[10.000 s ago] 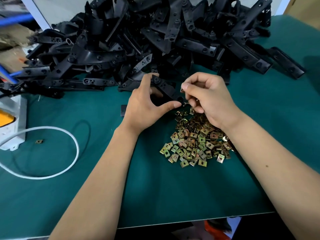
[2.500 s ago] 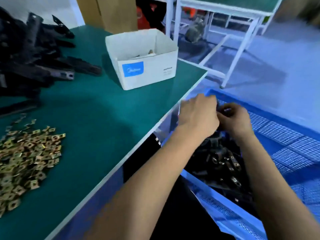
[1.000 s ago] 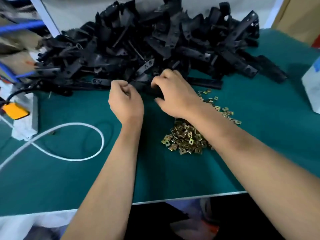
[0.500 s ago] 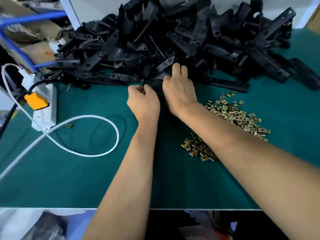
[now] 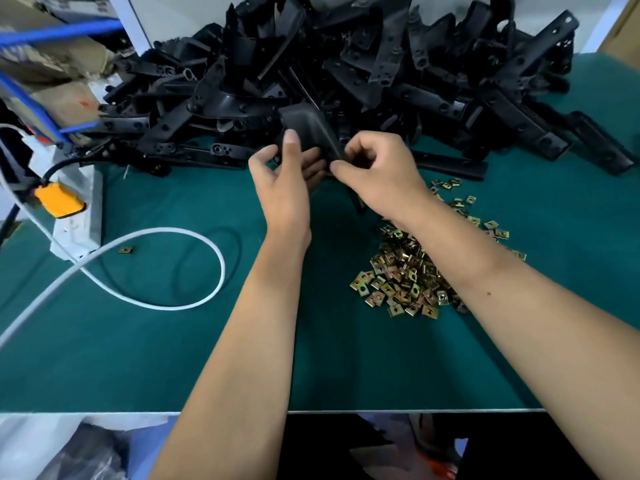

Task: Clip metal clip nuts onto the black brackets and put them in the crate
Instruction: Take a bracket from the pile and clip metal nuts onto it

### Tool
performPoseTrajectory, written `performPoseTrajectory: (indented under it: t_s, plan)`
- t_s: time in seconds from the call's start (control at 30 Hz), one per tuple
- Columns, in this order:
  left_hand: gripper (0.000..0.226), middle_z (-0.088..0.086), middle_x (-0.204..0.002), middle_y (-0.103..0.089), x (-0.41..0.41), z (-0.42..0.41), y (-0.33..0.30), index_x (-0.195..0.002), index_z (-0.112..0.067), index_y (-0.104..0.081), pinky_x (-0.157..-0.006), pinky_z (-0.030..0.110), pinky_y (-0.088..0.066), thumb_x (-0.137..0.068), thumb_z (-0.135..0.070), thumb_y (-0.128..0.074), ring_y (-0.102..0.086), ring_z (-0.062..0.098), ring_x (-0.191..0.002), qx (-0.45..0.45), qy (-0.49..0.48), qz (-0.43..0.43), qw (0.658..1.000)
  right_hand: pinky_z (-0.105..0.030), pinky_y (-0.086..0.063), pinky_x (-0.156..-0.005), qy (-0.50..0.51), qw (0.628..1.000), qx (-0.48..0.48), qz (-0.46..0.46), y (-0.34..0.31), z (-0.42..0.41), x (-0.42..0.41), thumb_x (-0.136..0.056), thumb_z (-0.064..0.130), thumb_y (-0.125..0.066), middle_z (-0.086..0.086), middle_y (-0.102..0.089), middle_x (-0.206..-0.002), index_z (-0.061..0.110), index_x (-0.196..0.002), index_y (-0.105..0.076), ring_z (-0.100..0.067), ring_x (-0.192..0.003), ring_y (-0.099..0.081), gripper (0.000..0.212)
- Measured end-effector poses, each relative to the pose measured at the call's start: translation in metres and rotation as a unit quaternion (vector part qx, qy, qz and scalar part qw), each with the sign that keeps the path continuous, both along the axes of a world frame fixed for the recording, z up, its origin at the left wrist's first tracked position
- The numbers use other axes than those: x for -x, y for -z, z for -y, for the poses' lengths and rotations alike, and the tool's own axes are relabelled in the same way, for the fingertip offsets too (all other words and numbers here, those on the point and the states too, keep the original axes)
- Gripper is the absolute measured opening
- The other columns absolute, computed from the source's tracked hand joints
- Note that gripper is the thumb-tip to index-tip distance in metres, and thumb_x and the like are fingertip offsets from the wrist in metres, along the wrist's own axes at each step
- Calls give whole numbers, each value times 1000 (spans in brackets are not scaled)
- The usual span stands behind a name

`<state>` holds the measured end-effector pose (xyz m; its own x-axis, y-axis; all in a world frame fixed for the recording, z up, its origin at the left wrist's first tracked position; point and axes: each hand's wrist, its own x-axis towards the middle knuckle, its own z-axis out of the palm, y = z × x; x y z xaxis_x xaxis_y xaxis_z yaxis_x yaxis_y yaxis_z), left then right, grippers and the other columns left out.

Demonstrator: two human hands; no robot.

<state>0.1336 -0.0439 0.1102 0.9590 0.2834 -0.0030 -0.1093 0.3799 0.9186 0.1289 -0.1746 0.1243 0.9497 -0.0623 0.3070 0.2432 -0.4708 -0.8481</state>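
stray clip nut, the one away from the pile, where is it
In the head view the stray clip nut lies alone on the green table at the left, beside the white cable loop and just right of the power strip.

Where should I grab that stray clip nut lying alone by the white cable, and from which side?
Pinch the stray clip nut by its two opposite edges, coming straight down from above. It lies flat on the green mat, apart from the white cable and the power strip, so there is likely room for fingertips on either side.
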Motion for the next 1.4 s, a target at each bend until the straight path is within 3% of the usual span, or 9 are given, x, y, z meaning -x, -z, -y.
performPoseTrajectory:
  t_s: [0.17,0.3,0.47,0.63,0.73,0.83,1.0,1.2,1.4]
  plan:
    - [40,-3,-107,-66,5,26,7,-117,-12,-49,-90,24,-53,-95,-43,-64,-66,-2,-96,-178,43,57,981,-28,-34,-53,57,990,-127,-24,9,0,7,-87,24,-68,8,-40,-54,12,-64,-51,-8,-56,-39,31]
    - [60,9,-117,-68,3,25,8,-125,-8,-57,-94,35,-55,-94,-59,-60,-67,15,-107,-74,102,-18,992,-24,-37,-56,-12,984,-168,-52,3,1,12,-87,16,-66,6,-42,-56,11,-61,-47,-8,-58,-42,33]
    - [52,6,-125,-73,-2,4,-1,-129,-18,-65,-102,38,-54,-107,-55,-36,-70,24,-113,76,118,-1,990,-40,-59,-83,-193,962,112,-154,-4,5,15,-92,32,-72,-6,-76,-88,5,-90,-72,-22,-85,-73,27]
    - [40,8,-115,-74,-7,-12,-4,-129,-18,-61,-72,28,-56,-110,-46,-39,-70,22,-87,131,64,-13,989,-32,-54,-73,-303,853,364,-221,-37,12,23,-65,61,-88,12,-73,-88,32,-94,-71,-3,-78,-68,44]
    - [38,9,-112,-69,-10,-15,-1,-129,-11,-63,-73,28,-54,-110,-38,-44,-64,21,-84,131,71,-50,988,-22,-43,-62,-348,770,475,-246,-42,5,33,-64,54,-93,16,-69,-89,39,-93,-72,0,-72,-63,38]
    - [45,7,-103,-65,-12,-15,0,-129,-8,-65,-76,29,-52,-108,-42,-46,-61,18,-81,117,127,-76,982,-22,-40,-57,-351,753,514,-213,-35,-9,35,-68,41,-94,18,-65,-74,33,-86,-74,-1,-69,-59,28]
    - [71,13,-115,-56,-11,-19,4,-133,-3,-65,-88,38,-53,-103,-60,-34,-58,23,-92,186,194,-76,960,-15,-41,-58,-337,787,475,-203,-34,4,26,-80,32,-87,22,-68,-72,33,-86,-75,5,-69,-62,13]
    - [48,21,-113,-69,-11,-15,5,-130,3,-60,-78,42,-59,-107,-38,-50,-67,34,-96,347,151,-73,923,-24,-41,-66,-213,886,397,-112,-19,41,15,-85,25,-84,16,-64,-82,30,-80,-67,2,-75,-58,18]
    - [38,6,-95,-76,-13,-8,10,-110,-8,-68,-73,29,-58,-103,-44,-56,-72,19,-84,202,159,-87,963,-12,-48,-55,-134,979,137,-76,9,78,12,-92,13,-77,5,-74,-74,19,-95,-74,-4,-62,-69,7]
